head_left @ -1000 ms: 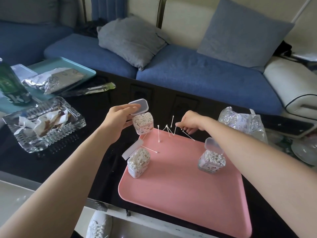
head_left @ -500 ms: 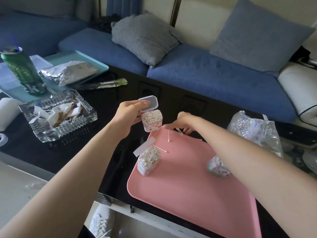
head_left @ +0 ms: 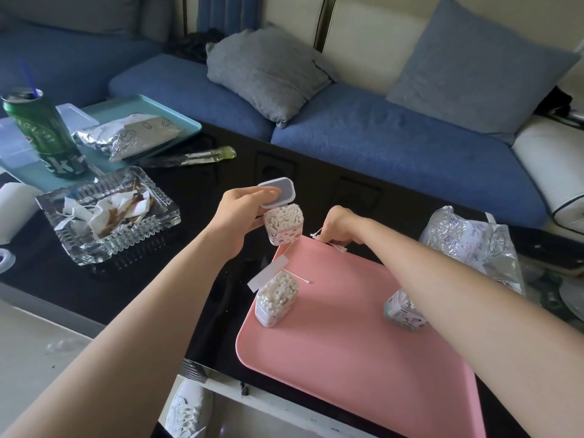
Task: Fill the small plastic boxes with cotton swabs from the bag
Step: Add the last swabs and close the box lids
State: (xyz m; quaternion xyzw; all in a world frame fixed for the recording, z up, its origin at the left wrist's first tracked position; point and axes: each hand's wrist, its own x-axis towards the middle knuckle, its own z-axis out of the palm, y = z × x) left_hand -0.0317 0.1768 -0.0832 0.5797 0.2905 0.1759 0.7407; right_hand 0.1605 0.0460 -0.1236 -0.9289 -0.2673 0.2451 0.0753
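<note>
My left hand (head_left: pixel 237 213) holds a small plastic box (head_left: pixel 283 225) full of cotton swabs above the far left corner of the pink tray (head_left: pixel 354 343), its hinged lid (head_left: pixel 278 191) tipped open. Just to the right, my right hand (head_left: pixel 339 226) is closed on a few loose swabs (head_left: pixel 317 234) at the tray's far edge. A second full box (head_left: pixel 276 297) with its lid open stands on the tray's left side, one loose swab (head_left: pixel 298 277) beside it. My right forearm partly hides a third box (head_left: pixel 403 309). The clear swab bag (head_left: pixel 471 241) lies right of the tray.
A glass ashtray (head_left: pixel 107 213) with rubbish sits to the left on the black table (head_left: pixel 158 263). Behind it are a green can (head_left: pixel 44 131), a teal tray (head_left: pixel 151 115) with a foil packet and a plastic wrapper (head_left: pixel 196 158). A blue sofa runs along the far side.
My right hand has gathered the scattered swabs from the tray's far edge into its fingers. The left hand has kept the open box raised. The camera has drifted left.
</note>
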